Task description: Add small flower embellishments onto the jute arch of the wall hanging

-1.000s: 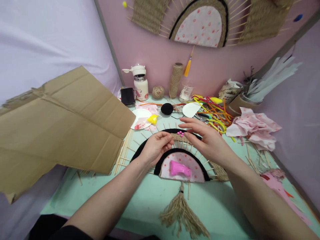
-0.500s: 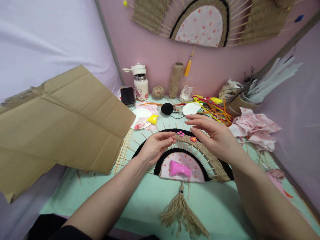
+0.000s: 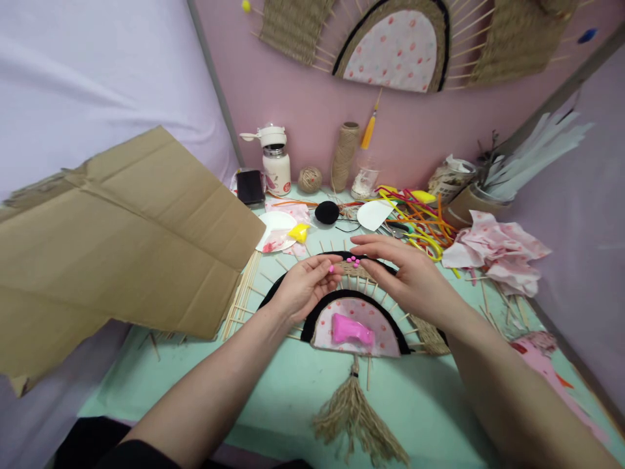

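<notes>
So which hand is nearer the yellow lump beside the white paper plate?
Left. The left hand lies just below the yellow lump; the right hand is farther off to its right, over the woven fan.

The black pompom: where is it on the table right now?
In the head view the black pompom sits toward the back of the table, between a yellow lump and a white paper cutout.

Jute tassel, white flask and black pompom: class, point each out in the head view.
Jute tassel [image 3: 356, 417], head view, on the frayed strands below the knot.
White flask [image 3: 276, 170], head view, on the body under the cap.
Black pompom [image 3: 327, 212], head view, at its centre.
</notes>
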{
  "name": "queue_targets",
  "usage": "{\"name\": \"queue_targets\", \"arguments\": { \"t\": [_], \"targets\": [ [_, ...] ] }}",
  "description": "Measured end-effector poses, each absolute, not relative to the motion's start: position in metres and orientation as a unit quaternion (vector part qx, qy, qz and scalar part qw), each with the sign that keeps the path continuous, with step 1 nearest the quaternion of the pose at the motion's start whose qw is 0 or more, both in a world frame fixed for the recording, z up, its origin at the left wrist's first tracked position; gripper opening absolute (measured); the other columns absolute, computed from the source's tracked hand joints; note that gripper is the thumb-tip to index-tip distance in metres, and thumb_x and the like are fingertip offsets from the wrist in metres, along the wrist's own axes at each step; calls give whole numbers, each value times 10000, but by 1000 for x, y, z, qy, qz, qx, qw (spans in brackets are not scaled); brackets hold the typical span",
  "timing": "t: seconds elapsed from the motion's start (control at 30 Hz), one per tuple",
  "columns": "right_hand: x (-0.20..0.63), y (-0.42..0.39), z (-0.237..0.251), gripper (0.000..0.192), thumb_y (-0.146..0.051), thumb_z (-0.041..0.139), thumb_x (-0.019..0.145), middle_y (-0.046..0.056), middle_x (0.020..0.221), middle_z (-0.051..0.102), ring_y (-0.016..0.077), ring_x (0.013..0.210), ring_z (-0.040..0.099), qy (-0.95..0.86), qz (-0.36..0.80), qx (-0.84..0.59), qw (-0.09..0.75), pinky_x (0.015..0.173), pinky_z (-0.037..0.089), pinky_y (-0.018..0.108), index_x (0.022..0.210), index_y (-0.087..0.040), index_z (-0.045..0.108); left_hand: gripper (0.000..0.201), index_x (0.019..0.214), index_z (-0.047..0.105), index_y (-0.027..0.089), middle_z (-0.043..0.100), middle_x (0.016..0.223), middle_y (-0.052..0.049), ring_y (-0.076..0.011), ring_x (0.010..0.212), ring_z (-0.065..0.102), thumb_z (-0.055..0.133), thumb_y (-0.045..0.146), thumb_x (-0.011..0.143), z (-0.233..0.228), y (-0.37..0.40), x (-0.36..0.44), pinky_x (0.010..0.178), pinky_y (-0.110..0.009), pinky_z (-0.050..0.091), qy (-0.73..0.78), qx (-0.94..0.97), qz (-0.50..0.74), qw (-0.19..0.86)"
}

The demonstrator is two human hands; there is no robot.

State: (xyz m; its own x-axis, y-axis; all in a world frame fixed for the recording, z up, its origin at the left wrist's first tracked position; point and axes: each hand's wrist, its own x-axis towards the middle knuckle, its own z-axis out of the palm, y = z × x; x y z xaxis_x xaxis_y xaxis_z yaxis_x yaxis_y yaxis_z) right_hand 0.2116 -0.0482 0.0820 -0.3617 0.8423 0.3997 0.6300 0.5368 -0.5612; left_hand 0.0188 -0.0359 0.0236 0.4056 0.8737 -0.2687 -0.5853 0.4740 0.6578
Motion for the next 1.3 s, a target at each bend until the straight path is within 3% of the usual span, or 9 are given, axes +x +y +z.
{"name": "queue_targets", "arguments": {
  "t": [0.1,0.2,0.33,0.47,0.73,0.9,1.0,1.13,1.3],
  "targets": [
    [210,-48,81,225,-256,542,932,98,1216,703,229,1128,654,-814,163,-448,331,991,514,415,1067,-210,716,287,989,719,130,747,867,-60,-105,769,700,785,77,716,24,-36,19,710,-182,530,293,247,462,800],
    [210,-48,81,222,-249,542,931,99,1207,706,229,1120,657,-816,159,-448,329,983,518,414,1064,-209,715,331,963,718,124,741,837,-42,-103,773,699,805,30,658,24,-36,19,740,-185,527,291,259,468,794],
    [209,-49,80,221,-229,534,934,105,1215,701,225,1126,653,-820,151,-444,327,982,518,412,1066,-198,709,243,891,705,119,684,691,4,-48,598,621,824,105,680,24,-36,19,627,-144,498,294,251,481,787],
    [208,-48,78,223,-221,530,940,107,1211,701,220,1125,653,-826,148,-436,327,982,519,403,1072,-187,707,65,881,707,100,682,688,-21,-48,571,616,699,140,830,25,-36,20,582,-131,501,299,226,472,798],
    [206,-49,75,212,-211,527,951,87,1198,701,203,1126,645,-839,142,-414,324,976,523,385,1083,-203,693,319,1037,681,39,748,904,-132,-138,845,723,449,-31,829,33,-32,21,763,-180,563,309,112,470,819],
    [199,-48,69,234,-201,507,953,94,1214,684,220,1158,617,-853,127,-394,318,999,511,429,1107,-211,683,384,1244,584,-13,749,886,-143,-158,804,730,388,156,960,35,-30,18,769,-220,573,274,43,471,838],
    [190,-52,64,299,-250,543,942,150,1376,581,293,1340,457,-876,51,-382,289,1086,425,513,1205,-176,664,471,1303,546,8,745,983,-162,-178,905,730,335,321,1021,35,-31,17,834,-248,563,233,39,476,847],
    [177,-60,54,525,-383,595,917,150,1586,338,373,1465,245,-892,-26,-404,202,1156,236,640,1402,-192,541,557,1349,518,51,699,1169,-182,-212,1073,689,290,442,1024,36,-34,16,918,-282,527,197,63,471,858],
    [173,-64,50,570,-470,580,913,102,1622,271,362,1494,168,-910,-13,-387,152,1171,163,655,1429,-238,511,694,1375,497,93,602,1335,-192,-262,1250,581,270,611,973,40,-35,13,1010,-354,473,175,78,466,864]
  ]
}}
